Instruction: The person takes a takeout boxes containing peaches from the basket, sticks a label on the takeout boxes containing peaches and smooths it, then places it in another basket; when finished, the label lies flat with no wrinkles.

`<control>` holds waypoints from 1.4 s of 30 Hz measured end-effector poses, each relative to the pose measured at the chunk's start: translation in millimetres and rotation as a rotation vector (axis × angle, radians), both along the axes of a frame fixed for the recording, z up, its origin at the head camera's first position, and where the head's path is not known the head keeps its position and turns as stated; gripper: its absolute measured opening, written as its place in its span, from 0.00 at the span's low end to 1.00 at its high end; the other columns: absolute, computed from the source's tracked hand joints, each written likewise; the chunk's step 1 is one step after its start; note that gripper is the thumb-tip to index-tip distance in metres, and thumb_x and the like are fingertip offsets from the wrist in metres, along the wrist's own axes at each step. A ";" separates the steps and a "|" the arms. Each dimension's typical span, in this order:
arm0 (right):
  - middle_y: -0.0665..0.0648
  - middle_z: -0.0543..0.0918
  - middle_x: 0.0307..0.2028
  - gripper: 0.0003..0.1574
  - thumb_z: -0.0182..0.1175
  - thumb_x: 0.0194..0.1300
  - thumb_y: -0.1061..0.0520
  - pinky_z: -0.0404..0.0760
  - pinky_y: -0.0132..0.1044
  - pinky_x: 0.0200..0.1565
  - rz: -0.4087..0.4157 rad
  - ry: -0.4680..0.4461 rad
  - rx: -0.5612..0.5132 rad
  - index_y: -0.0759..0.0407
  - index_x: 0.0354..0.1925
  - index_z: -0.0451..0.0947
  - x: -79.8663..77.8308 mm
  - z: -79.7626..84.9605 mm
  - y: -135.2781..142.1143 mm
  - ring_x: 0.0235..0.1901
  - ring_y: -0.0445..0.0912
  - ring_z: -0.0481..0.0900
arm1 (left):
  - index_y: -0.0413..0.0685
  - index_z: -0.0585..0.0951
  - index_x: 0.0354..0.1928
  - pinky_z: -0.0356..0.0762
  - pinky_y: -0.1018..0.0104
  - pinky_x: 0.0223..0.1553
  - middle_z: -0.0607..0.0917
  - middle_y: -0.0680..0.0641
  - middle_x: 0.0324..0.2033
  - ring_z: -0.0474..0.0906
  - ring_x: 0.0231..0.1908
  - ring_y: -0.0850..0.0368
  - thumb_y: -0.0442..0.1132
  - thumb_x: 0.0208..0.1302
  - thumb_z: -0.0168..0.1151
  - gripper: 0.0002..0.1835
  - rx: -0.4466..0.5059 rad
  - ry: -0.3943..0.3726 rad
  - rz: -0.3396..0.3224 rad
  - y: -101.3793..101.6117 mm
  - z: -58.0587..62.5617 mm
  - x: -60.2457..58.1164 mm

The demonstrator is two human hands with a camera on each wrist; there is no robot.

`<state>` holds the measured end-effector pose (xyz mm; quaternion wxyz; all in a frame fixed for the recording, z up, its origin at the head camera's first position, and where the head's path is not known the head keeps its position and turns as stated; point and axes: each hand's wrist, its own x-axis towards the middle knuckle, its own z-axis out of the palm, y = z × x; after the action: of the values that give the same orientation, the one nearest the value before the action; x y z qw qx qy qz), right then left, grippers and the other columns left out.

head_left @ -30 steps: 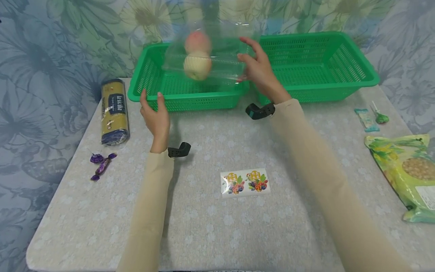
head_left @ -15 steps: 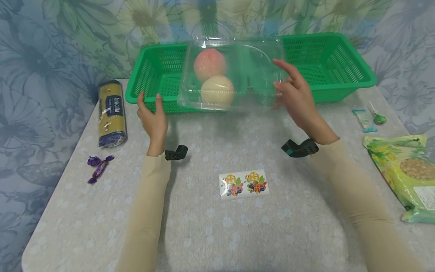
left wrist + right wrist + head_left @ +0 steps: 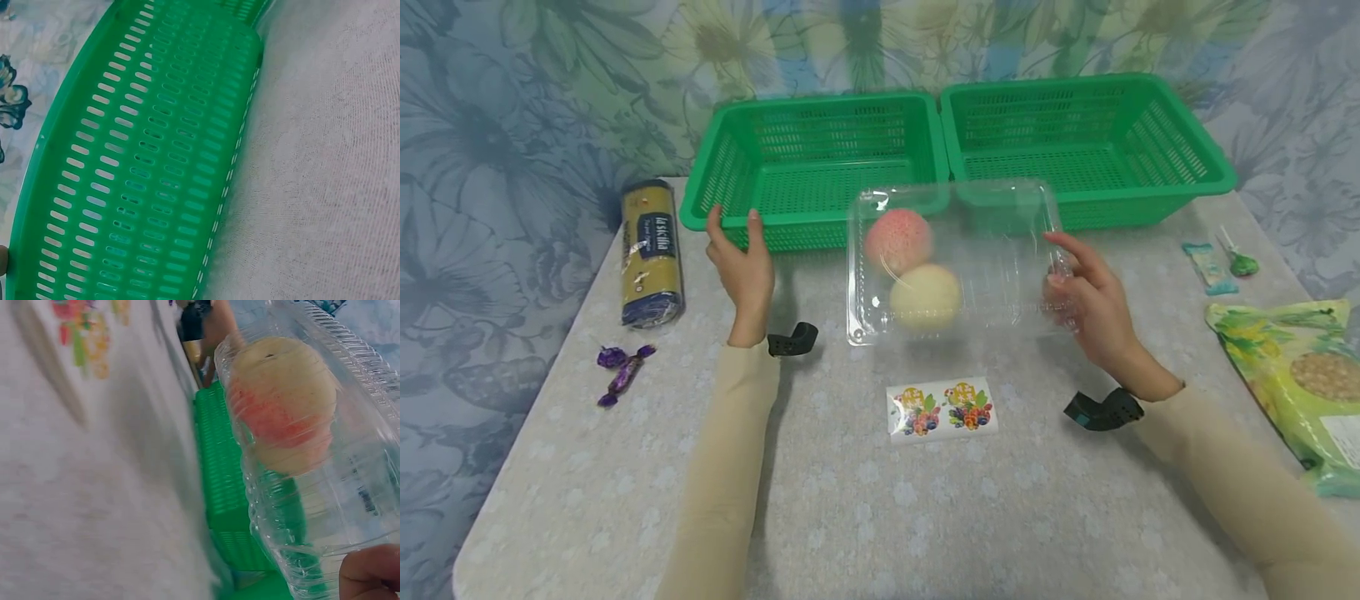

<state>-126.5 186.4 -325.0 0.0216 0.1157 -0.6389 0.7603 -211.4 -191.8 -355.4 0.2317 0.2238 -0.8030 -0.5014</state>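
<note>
My right hand (image 3: pixel 1093 312) holds a clear plastic clamshell box (image 3: pixel 992 250) by its right end, above the table. Inside, at the box's left end, lie a pink peach (image 3: pixel 898 240) and a pale yellow peach (image 3: pixel 927 293), touching. The right wrist view shows the pale and red peach (image 3: pixel 281 387) through the ribbed box wall, with part of my right hand (image 3: pixel 372 572) at the box edge. My left hand (image 3: pixel 745 267) touches the front rim of the left green basket (image 3: pixel 820 229), finger and thumb spread; a fingertip (image 3: pixel 3 259) shows beside that rim.
A second green basket (image 3: pixel 1105 208) stands to the right. In front lies a fruit-printed sticker sheet (image 3: pixel 942 408). Pasta pack (image 3: pixel 651 250) and purple candies (image 3: pixel 623 371) lie left; a blue-wrapped candy (image 3: pixel 1210 268), green lollipop (image 3: pixel 1243 264) and yellow-green bag (image 3: pixel 1292 375) lie right.
My right hand has lifted the clamshell box with the peaches out from over the left basket and brought it right and nearer. My left hand has stayed at the basket rim.
</note>
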 end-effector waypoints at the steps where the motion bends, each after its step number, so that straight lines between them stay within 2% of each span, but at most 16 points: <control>1: 0.47 0.68 0.23 0.29 0.42 0.62 0.70 0.62 0.26 0.14 -0.004 -0.009 0.019 0.47 0.55 0.71 1.9 -4.0 1.3 0.18 0.36 0.67 | 0.64 0.51 0.67 0.62 0.49 0.55 0.59 0.40 0.61 0.66 0.55 0.41 0.65 0.61 0.43 0.35 0.000 0.003 -0.003 0.3 -0.3 -0.2; 5: 0.47 0.68 0.24 0.28 0.43 0.63 0.69 0.62 0.27 0.15 0.006 -0.033 0.098 0.48 0.57 0.69 5.3 -19.2 5.1 0.18 0.35 0.66 | 0.64 0.51 0.67 0.62 0.49 0.53 0.59 0.40 0.61 0.66 0.54 0.42 0.66 0.61 0.42 0.35 -0.006 0.002 -0.003 1.1 -1.1 -0.7; 10: 0.47 0.66 0.25 0.27 0.43 0.64 0.68 0.60 0.30 0.16 0.033 -0.063 0.120 0.50 0.59 0.66 2.0 -33.5 8.5 0.19 0.35 0.64 | 0.64 0.51 0.67 0.63 0.49 0.52 0.59 0.41 0.60 0.67 0.52 0.42 0.66 0.61 0.42 0.36 -0.017 0.002 -0.002 2.0 -1.0 -1.1; 19: 0.50 0.66 0.29 0.28 0.43 0.68 0.62 0.71 0.31 0.18 0.058 -0.106 0.252 0.48 0.65 0.59 -9.4 -40.0 17.1 0.18 0.37 0.68 | 0.64 0.50 0.67 0.64 0.50 0.47 0.59 0.40 0.61 0.68 0.47 0.44 0.66 0.61 0.41 0.35 -0.010 0.005 -0.007 3.4 -1.3 1.3; 23: 0.53 0.68 0.31 0.29 0.41 0.69 0.59 0.74 0.34 0.21 0.089 -0.082 0.459 0.46 0.67 0.55 -13.1 -36.1 23.3 0.22 0.38 0.69 | 0.66 0.50 0.67 0.64 0.50 0.49 0.58 0.41 0.61 0.68 0.49 0.44 0.67 0.60 0.41 0.35 -0.005 -0.011 -0.005 2.1 -0.9 1.9; 27: 0.60 0.69 0.44 0.30 0.41 0.71 0.51 0.75 0.35 0.32 0.139 -0.054 0.730 0.40 0.68 0.50 -14.6 -27.6 33.3 0.33 0.43 0.73 | 0.65 0.49 0.67 0.62 0.50 0.54 0.57 0.41 0.62 0.66 0.55 0.43 0.66 0.61 0.42 0.36 0.005 -0.014 -0.024 0.4 0.3 2.6; 29: 0.62 0.67 0.50 0.30 0.42 0.70 0.50 0.72 0.35 0.37 0.122 -0.020 0.817 0.39 0.68 0.50 -13.4 -21.7 37.6 0.40 0.43 0.72 | 0.66 0.48 0.68 0.60 0.50 0.57 0.56 0.41 0.63 0.63 0.58 0.43 0.66 0.60 0.42 0.36 0.013 -0.028 -0.047 -1.1 2.6 3.2; 31: 0.62 0.66 0.54 0.29 0.44 0.70 0.51 0.69 0.32 0.40 0.057 0.050 0.860 0.41 0.67 0.54 -11.1 -15.2 40.6 0.45 0.41 0.70 | 0.66 0.45 0.68 0.56 0.51 0.61 0.53 0.41 0.65 0.58 0.62 0.44 0.65 0.61 0.43 0.37 0.021 -0.056 -0.090 -3.5 6.8 5.4; 33: 0.60 0.68 0.53 0.27 0.47 0.68 0.53 0.67 0.28 0.42 -0.039 0.138 0.876 0.46 0.65 0.60 -6.8 -7.6 41.9 0.46 0.34 0.67 | 0.69 0.40 0.69 0.52 0.51 0.65 0.47 0.43 0.69 0.50 0.67 0.46 0.64 0.61 0.43 0.38 0.072 -0.103 -0.158 -6.7 13.7 10.4; 36: 0.51 0.73 0.49 0.23 0.50 0.66 0.57 0.66 0.20 0.43 -0.118 0.252 0.837 0.52 0.59 0.68 3.0 5.1 40.6 0.43 0.27 0.68 | 0.71 0.30 0.68 0.54 0.50 0.65 0.40 0.43 0.70 0.52 0.67 0.46 0.60 0.62 0.46 0.43 0.154 -0.183 -0.240 -10.4 25.0 23.6; 38: 0.45 0.76 0.45 0.21 0.51 0.65 0.61 0.68 0.17 0.44 -0.081 0.318 0.798 0.56 0.56 0.71 12.0 12.8 37.7 0.42 0.27 0.72 | 0.72 0.25 0.66 0.57 0.50 0.63 0.40 0.41 0.70 0.59 0.65 0.44 0.58 0.62 0.49 0.46 0.199 -0.232 -0.281 -10.8 31.2 36.1; 40: 0.42 0.79 0.42 0.20 0.52 0.64 0.65 0.70 0.17 0.43 -0.003 0.362 0.773 0.57 0.54 0.73 20.9 19.4 31.5 0.40 0.29 0.75 | 0.67 0.24 0.67 0.61 0.51 0.61 0.49 0.37 0.68 0.68 0.58 0.42 0.57 0.62 0.49 0.48 0.204 -0.264 -0.314 -9.7 36.0 49.3; 42: 0.42 0.80 0.40 0.21 0.53 0.62 0.66 0.73 0.19 0.42 0.091 0.393 0.771 0.56 0.53 0.74 29.0 23.1 23.4 0.38 0.31 0.77 | 0.61 0.26 0.68 0.62 0.52 0.60 0.56 0.37 0.65 0.70 0.57 0.42 0.57 0.63 0.48 0.47 0.184 -0.305 -0.394 -8.2 40.4 63.6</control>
<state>-97.6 209.8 -301.8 0.0646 0.2861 -0.8541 0.4296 -147.8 -199.9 -315.0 -0.0154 0.1561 -0.8078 -0.5682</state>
